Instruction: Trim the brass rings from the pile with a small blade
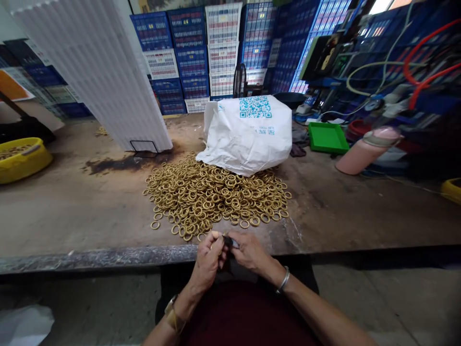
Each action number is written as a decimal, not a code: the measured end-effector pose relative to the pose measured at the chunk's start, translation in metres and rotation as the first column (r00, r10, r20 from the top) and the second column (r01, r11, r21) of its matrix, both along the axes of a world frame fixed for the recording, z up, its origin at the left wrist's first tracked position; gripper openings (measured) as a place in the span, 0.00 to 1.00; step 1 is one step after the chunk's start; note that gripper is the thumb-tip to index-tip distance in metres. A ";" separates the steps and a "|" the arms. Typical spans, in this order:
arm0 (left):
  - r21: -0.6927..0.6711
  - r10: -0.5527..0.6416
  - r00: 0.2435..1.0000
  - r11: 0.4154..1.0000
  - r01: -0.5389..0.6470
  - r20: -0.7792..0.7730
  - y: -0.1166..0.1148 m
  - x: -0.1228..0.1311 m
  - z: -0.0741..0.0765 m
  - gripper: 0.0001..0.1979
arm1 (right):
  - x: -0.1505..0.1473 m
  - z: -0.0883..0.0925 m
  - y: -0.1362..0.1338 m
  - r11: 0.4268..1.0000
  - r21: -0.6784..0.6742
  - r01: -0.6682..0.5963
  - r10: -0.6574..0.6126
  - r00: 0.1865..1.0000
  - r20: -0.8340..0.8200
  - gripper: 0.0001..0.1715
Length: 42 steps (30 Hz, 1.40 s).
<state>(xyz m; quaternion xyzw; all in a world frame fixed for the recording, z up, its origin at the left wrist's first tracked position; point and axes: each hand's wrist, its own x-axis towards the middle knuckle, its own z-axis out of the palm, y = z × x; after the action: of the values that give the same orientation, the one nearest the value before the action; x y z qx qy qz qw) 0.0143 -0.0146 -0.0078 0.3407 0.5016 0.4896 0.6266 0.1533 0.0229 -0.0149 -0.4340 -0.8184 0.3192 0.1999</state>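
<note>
My left hand [209, 257] and my right hand [250, 250] meet at the table's front edge, both closed. A small tool, dark at one end and grey at the other [234, 243], sticks out of my right hand's fingers toward the left. My left fingers are pinched at the tool's dark end; what they hold is too small and covered to make out. Just beyond my hands lies a wide pile of brass-coloured rings [216, 197]. A white woven sack [252, 134] with blue print rests on the pile's far side.
The brown worktable [90, 206] carries a yellow basin [25, 161] at left and a leaning white corrugated panel [108, 72]. At right stand a green tray [327, 137], a pink bottle [367, 151] and hoses. Blue and white crates [223, 53] are stacked behind.
</note>
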 end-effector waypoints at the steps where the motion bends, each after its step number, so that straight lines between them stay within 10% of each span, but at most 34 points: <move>1: -0.001 -0.003 1.000 1.000 0.003 -0.012 0.000 0.000 0.000 0.15 | 0.000 0.000 -0.001 1.000 0.010 0.006 -0.007 1.000 0.021 0.09; 31: 0.004 0.004 0.998 1.000 -0.003 -0.061 -0.011 -0.002 0.002 0.16 | -0.004 0.004 -0.003 0.996 0.074 -0.046 0.033 0.986 0.166 0.10; 42: -0.055 -0.024 0.933 0.997 0.047 0.358 -0.009 -0.003 0.008 0.14 | 0.002 0.007 0.033 0.895 0.300 0.332 -0.408 0.879 0.245 0.09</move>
<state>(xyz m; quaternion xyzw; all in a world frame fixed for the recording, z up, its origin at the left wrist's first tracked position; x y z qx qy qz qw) 0.0113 -0.0234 0.0002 0.2355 0.3883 0.5160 0.7263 0.1549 0.0560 -0.0081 -0.5982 -0.7737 0.0995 0.1832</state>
